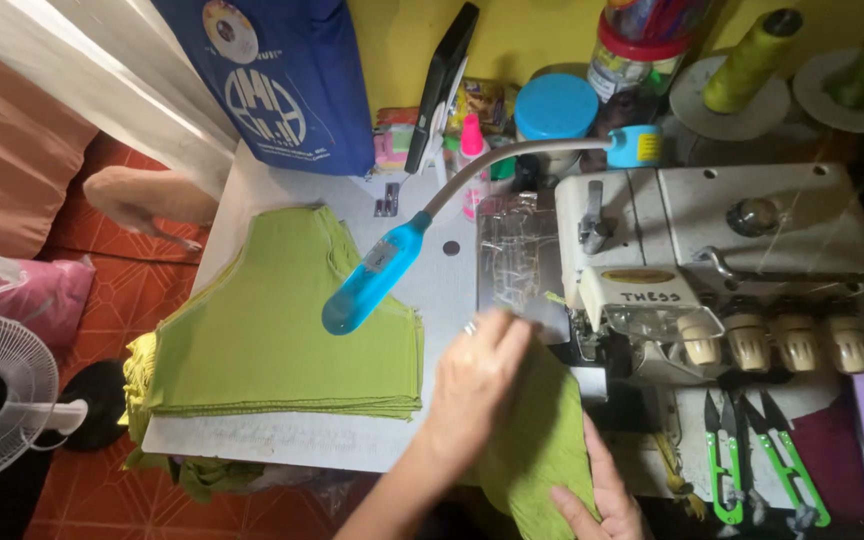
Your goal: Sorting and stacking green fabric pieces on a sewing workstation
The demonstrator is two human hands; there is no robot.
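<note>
Matt green cloth (pixel 537 440), glossy plastic lamp (pixel 372 275)

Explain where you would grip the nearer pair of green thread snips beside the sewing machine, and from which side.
Grip the green thread snips by the looped green handle at the near end, coming from the table's front edge. The dark blades point away toward the machine, so the handle end is the safe, reachable part.

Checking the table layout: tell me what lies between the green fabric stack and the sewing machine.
In the head view, a blue gooseneck lamp hangs over bare white table there.

Two thread snips (pixel 725 462), two thread cones (pixel 749 62)
</note>
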